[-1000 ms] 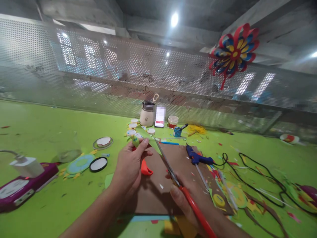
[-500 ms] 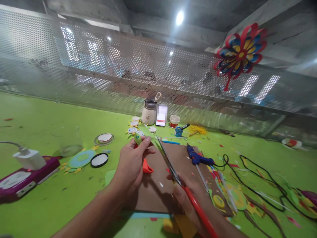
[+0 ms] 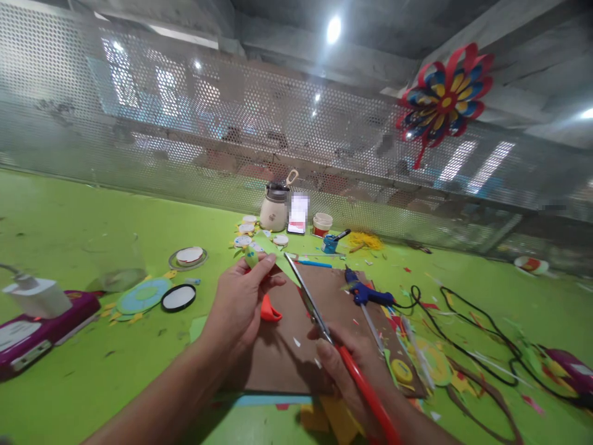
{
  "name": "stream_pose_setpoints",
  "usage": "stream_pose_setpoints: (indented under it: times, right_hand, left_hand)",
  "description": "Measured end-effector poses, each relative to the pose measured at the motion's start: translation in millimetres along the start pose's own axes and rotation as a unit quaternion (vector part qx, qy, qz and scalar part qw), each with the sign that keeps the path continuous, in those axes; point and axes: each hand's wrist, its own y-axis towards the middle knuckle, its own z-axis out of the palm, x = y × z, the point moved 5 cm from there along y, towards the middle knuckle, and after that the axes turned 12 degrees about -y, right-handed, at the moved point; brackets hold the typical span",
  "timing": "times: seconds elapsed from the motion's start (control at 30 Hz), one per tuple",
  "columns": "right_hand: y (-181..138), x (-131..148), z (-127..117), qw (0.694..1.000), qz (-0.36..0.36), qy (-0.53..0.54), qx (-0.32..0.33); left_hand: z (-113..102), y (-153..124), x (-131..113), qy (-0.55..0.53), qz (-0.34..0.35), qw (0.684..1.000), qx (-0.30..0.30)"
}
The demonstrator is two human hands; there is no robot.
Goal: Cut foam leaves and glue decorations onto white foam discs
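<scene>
My left hand point(image 3: 241, 303) pinches a strip of green paper point(image 3: 273, 254) between thumb and fingertips, holding it up over the middle of the counter point(image 3: 69, 216), a little back from the near edge. My right hand point(image 3: 345, 371) is closed around the red handles of the scissors point(image 3: 324, 327), and the blades point up and away toward the strip, their tips just at its lower edge. I judge this to be the cutting step, with the blades set against the paper (whether they have bitten in yet I cannot tell, since the tips and the strip overlap in the picture). The next move, as I read it, calls for keeping the strip taut and steady in the left pinch while the blades close along the intended line, with the fingers kept well off their path. Below both hands lies a brown board point(image 3: 287, 352), and an orange piece point(image 3: 269, 309) sits on it just under the left hand. A blue glue gun point(image 3: 368, 293) rests at the board's far right corner, its black cord point(image 3: 467, 334) trailing toward the counter's right edge. My right wrist and the handle ends are cut off at the bottom of the picture, and a small rounded green bit at my left fingertips is too blurred to name.
</scene>
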Motion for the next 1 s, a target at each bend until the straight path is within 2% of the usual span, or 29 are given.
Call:
stream_pose_setpoints:
  times: [0.23, 0.37, 0.57, 0.77, 1.0]
  right_hand:
    - [4, -6, -9, 0.997, 0.016, 0.056, 0.05]
    - [4, -9, -26, 0.996, -0.027, -0.013, 0.083]
    - [-1, -4, -33, 0.987, -0.071, -0.083, 0.118]
    - [-5, 4, -25, 0.991, -0.053, -0.054, 0.112]
    - [-8, 7, -24, 0.995, -0.056, -0.053, 0.067]
  left_hand:
    - [-7, 10, 1, 0.038, -0.019, 0.999, 0.009]
    - [-7, 19, -3, 0.086, -0.053, 0.993, 0.064]
    - [-8, 27, -14, 0.106, -0.029, 0.99, 0.087]
    - [0, 19, -14, 0.124, -0.008, 0.983, 0.134]
    - [4, 11, -17, 0.176, 0.036, 0.977, 0.118]
